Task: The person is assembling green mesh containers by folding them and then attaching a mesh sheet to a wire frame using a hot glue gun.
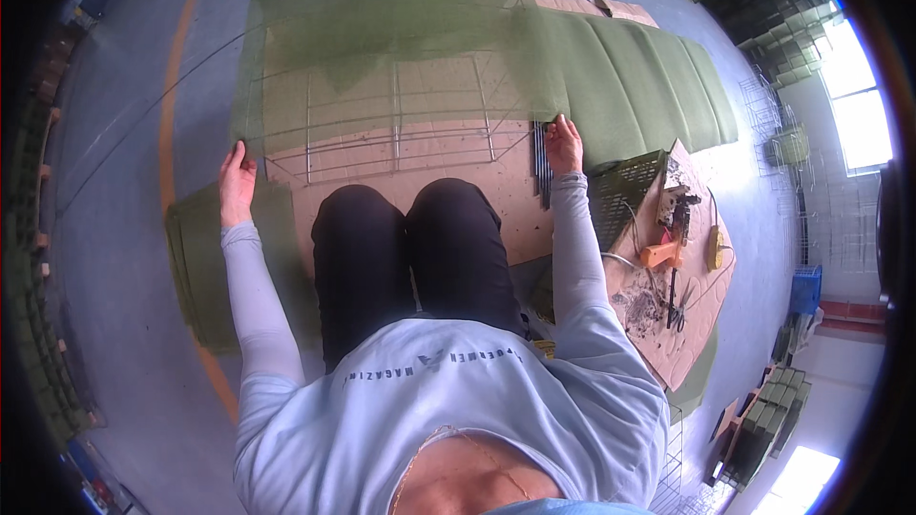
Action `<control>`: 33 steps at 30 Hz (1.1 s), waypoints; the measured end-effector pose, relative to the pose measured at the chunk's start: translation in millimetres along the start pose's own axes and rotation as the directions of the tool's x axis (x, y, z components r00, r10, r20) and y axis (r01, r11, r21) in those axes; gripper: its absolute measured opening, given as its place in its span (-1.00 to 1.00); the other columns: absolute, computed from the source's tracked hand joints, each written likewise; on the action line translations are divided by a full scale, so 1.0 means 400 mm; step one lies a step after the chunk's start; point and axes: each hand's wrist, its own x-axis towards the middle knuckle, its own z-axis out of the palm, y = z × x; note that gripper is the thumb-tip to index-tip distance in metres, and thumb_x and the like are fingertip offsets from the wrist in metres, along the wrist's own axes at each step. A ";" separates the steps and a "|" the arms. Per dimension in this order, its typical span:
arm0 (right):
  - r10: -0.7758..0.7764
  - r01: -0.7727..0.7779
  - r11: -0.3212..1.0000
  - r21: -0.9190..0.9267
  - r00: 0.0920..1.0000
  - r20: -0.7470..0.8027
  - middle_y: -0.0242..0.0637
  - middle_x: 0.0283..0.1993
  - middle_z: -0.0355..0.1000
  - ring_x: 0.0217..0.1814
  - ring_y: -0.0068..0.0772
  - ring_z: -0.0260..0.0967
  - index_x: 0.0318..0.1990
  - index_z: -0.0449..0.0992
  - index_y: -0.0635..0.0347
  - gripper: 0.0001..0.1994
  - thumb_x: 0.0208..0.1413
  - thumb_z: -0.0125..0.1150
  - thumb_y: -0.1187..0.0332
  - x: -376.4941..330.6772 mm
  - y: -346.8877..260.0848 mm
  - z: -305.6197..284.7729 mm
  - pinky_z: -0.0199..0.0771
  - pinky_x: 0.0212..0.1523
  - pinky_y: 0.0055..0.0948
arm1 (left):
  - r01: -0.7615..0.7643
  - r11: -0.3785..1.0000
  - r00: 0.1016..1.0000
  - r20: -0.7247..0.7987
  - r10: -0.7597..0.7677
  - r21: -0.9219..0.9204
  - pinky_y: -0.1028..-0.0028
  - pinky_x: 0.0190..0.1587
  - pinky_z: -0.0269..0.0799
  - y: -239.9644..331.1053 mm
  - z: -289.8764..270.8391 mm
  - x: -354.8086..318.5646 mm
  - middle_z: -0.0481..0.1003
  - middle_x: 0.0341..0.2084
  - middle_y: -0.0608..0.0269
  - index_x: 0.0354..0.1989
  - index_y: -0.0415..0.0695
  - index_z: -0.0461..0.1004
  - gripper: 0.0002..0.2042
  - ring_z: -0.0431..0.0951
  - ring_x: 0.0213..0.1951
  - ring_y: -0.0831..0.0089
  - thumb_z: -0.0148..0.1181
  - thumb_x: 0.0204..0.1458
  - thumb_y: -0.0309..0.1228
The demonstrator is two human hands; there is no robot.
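The person's pale blue shirt (458, 410) fills the lower view. The left hand (237, 181) and right hand (563, 145) each pinch an edge of green mesh (382, 29) draped over a wire frame (396, 129); the fingertips are partly hidden.

Bare floor (114, 181) lies open at left — tools on cardboard (668, 257) and stacked green mesh (649, 86) crowd the right.

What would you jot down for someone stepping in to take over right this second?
Left hand: grips the near left corner of the green mesh.
Right hand: grips its near right edge.
Mesh lies spread over the wire frame on cardboard, in front of the knees.
Done: mesh covers the frame's top.
Left: no fastening shows; tools lie untouched to the right.
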 end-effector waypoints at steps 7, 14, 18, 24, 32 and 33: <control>-0.086 0.087 0.996 -0.036 0.996 0.040 -0.46 -0.43 0.41 -0.45 -0.61 0.35 -0.31 0.45 0.13 -0.99 0.12 0.12 0.47 -0.008 0.003 0.000 0.37 -0.49 -0.67 | -0.055 0.998 0.998 -0.028 0.055 -0.002 0.67 -0.41 0.33 -0.004 0.002 -0.006 0.51 -0.38 0.42 -0.29 -0.09 0.50 -0.90 0.45 -0.40 0.66 0.22 0.02 -0.44; -0.086 0.087 0.993 -0.077 0.996 0.022 -0.47 -0.44 0.40 -0.47 -0.63 0.33 -0.33 0.44 0.13 -0.99 0.11 0.14 0.47 -0.012 0.003 -0.002 0.36 -0.50 -0.68 | -0.083 0.996 0.997 -0.007 0.083 0.010 0.67 -0.41 0.32 -0.005 -0.001 -0.008 0.51 -0.37 0.44 -0.29 -0.08 0.50 -0.90 0.44 -0.38 0.68 0.22 0.02 -0.44; -0.068 0.068 0.995 -0.066 0.998 0.002 -0.47 -0.45 0.39 -0.48 -0.64 0.33 -0.31 0.44 0.14 -0.99 0.11 0.13 0.47 -0.011 0.006 -0.002 0.38 -0.50 -0.70 | -0.084 0.996 0.996 -0.023 0.085 0.018 0.66 -0.41 0.31 -0.010 -0.003 -0.010 0.50 -0.36 0.45 -0.29 -0.07 0.50 -0.92 0.43 -0.36 0.68 0.21 0.03 -0.44; -0.096 0.096 0.986 -0.135 0.995 0.008 -0.46 -0.47 0.40 -0.49 -0.64 0.34 -0.31 0.45 0.14 -0.97 0.11 0.15 0.43 -0.011 0.005 0.003 0.35 -0.53 -0.70 | -0.115 0.991 0.992 -0.035 0.118 0.065 0.66 -0.36 0.30 -0.016 -0.005 -0.012 0.49 -0.33 0.41 -0.27 -0.12 0.49 -0.86 0.41 -0.34 0.67 0.24 0.00 -0.43; -0.186 0.168 0.911 -0.376 0.983 -0.011 -0.44 -0.44 0.42 -0.50 -0.67 0.33 -0.31 0.49 0.20 -0.91 0.06 0.21 0.40 -0.027 -0.017 0.021 0.32 -0.52 -0.72 | -0.173 0.974 0.984 -0.012 0.177 0.146 0.65 -0.34 0.29 -0.010 0.001 -0.020 0.48 -0.31 0.41 -0.25 -0.11 0.46 -0.86 0.42 -0.31 0.66 0.23 0.01 -0.46; -0.176 0.154 0.920 -0.360 0.984 -0.027 -0.44 -0.45 0.42 -0.49 -0.67 0.34 -0.30 0.48 0.20 -0.89 0.05 0.23 0.40 -0.027 -0.016 0.020 0.32 -0.52 -0.72 | -0.176 0.975 0.984 -0.001 0.178 0.136 0.65 -0.35 0.29 -0.010 0.003 -0.023 0.48 -0.31 0.41 -0.25 -0.11 0.45 -0.86 0.42 -0.30 0.66 0.21 0.02 -0.47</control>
